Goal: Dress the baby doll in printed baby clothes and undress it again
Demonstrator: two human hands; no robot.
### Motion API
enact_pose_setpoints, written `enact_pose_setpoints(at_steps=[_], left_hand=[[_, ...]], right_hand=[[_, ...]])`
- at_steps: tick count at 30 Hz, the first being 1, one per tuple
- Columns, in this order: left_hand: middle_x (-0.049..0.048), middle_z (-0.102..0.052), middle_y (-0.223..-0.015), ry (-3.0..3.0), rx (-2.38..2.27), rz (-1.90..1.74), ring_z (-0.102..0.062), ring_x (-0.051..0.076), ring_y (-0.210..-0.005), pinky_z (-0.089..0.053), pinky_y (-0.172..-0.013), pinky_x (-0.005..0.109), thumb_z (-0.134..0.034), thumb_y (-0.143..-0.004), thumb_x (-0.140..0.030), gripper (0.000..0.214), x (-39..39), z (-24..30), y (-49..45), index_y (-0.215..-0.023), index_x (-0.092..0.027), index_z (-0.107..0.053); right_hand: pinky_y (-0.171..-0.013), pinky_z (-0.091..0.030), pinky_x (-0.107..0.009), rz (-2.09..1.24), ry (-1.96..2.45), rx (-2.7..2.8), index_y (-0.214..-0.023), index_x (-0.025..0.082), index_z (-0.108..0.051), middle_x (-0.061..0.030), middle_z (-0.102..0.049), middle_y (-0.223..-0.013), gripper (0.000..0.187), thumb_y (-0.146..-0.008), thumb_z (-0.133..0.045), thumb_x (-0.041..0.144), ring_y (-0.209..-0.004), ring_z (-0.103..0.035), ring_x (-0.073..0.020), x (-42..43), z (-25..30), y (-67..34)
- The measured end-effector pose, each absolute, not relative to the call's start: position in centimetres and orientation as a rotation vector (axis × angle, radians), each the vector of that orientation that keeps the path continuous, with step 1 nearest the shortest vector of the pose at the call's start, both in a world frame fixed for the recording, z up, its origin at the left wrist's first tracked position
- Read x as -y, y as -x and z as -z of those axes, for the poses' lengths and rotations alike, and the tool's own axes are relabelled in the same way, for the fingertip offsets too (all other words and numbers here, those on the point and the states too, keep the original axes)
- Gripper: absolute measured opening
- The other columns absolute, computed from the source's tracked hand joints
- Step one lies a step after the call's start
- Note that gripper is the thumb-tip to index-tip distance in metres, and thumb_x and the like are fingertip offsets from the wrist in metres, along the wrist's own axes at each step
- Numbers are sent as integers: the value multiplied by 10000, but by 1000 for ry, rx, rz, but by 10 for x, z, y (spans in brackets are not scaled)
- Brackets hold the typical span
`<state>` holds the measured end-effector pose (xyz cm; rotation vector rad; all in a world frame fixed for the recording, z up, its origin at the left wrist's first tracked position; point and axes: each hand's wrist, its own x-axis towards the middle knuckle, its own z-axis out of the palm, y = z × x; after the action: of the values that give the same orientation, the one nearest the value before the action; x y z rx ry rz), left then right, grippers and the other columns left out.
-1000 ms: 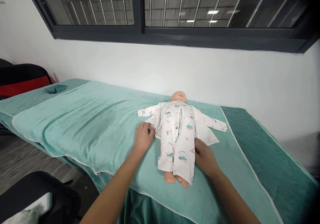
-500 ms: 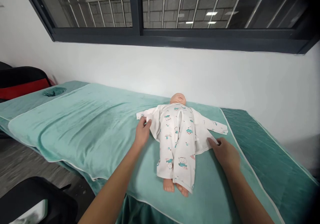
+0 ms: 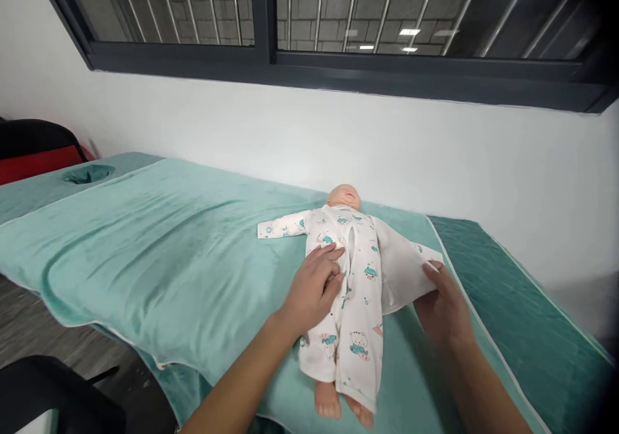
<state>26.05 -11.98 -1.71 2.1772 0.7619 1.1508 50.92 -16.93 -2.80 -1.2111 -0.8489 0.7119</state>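
A baby doll (image 3: 344,195) lies on its back, its head toward the wall and its bare feet toward me. It wears a white printed baby suit (image 3: 370,298) with trouser legs and sleeves spread to both sides. My left hand (image 3: 314,287) rests on the suit's front at the doll's middle, fingers apart and partly bent. Between the fingers and thumb of my right hand (image 3: 445,308) is the edge of the right front flap (image 3: 402,273), its plain white inner side showing. This flap is pulled outward over part of the sleeve.
Under the doll a light green sheet (image 3: 193,247) covers a padded bed, which has a face hole (image 3: 88,174) at its left end. A white wall and a dark-framed window (image 3: 271,66) stand behind. A black chair (image 3: 62,395) is at lower left.
My left hand has let go of the left flap and moved right onto the doll's front. The left flap now lies over the body. My right hand has lifted the right flap outward and up.
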Motion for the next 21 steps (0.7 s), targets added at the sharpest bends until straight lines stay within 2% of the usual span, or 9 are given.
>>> enact_pose_setpoints(at_steps=[3,6,10,12,15,18,21], left_hand=[[70,-605,-1409,-2035,-712,-1189,-446,234,-1414,-294,-1197,475,-457,-985,-277,170,113,15,-260,-927,-241,-613],[93,-578,-1425,-1830,-885,-1360,-473,230,-1385,-344,-1164,446,-435,-997,-311,195,91,17,-260,-1032,-227,-607],[109,-620,-1349,-1821,-1234,-1324,-542,234,-1290,-380,-1122,429,-448,-981,-304,272,43,14,-267,-1185,-202,-596],[103,-654,-1293,-1926,-1215,-1202,-578,234,-1227,-409,-1087,407,-415,-986,-298,309,20,4,-277,-1195,-195,-619],[61,-711,-1183,-2054,-1060,-1035,-630,220,-1116,-456,-1017,363,-386,-986,-280,330,-6,-19,-296,-1099,-221,-691],[51,-728,-1139,-2077,-1008,-961,-633,213,-1104,-457,-1007,329,-464,-933,-217,293,-27,-34,-315,-1081,-222,-717],[81,-724,-1047,-2077,-1178,-973,-634,219,-1040,-465,-966,328,-515,-881,-171,258,-43,-33,-326,-1010,-191,-739]], right_hand=[[-689,-506,-334,-686,1168,1121,-829,249,-491,-79,-680,-1218,221,-871,-610,431,-964,-658,-261,160,-10,-478],[-752,-513,-348,-720,1320,1511,-878,244,-603,-75,-709,-1165,197,-853,-658,431,-852,-673,-222,151,-37,-461],[-633,-463,-299,-577,1468,1245,-859,228,-634,-40,-731,-878,243,-909,-569,457,-630,-628,-161,117,-45,-471],[-625,-435,-296,-443,1616,1143,-805,224,-632,-26,-709,-776,268,-887,-578,474,-644,-619,-173,85,-42,-479],[-683,-419,-322,-362,1872,1249,-781,223,-614,-43,-710,-804,317,-872,-549,520,-739,-626,-212,36,-38,-479],[-691,-395,-345,-298,2087,1347,-818,221,-584,-82,-712,-866,360,-843,-534,577,-817,-615,-261,8,-34,-469],[-687,-392,-342,-317,2137,1372,-831,226,-586,-79,-711,-881,365,-826,-535,588,-830,-608,-263,5,-29,-465]])
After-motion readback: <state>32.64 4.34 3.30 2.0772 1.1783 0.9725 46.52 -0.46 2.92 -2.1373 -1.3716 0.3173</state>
